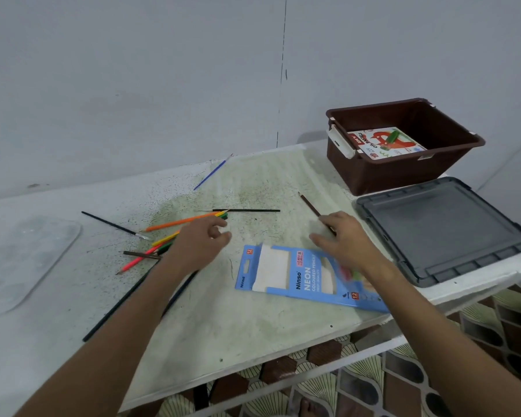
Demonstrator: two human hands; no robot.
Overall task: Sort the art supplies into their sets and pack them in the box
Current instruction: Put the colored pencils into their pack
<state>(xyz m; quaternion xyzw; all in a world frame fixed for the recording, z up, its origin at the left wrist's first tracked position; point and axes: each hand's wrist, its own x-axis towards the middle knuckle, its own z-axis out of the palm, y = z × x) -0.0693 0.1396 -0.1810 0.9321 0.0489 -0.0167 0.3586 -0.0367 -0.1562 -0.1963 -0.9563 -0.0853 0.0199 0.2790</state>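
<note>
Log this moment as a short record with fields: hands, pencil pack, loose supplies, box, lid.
left hand: left hand over the loose coloured pencils, fingers curled; grip unclear
right hand: right hand holds a brown pencil
pencil pack: blue cardboard neon pencil pack lies flat near the table's front edge, below the right hand
loose supplies: thin black paintbrush, blue paintbrush, black stick
box: brown plastic box holds an oil pastels carton
lid: grey plastic lid beside the box, off
</note>
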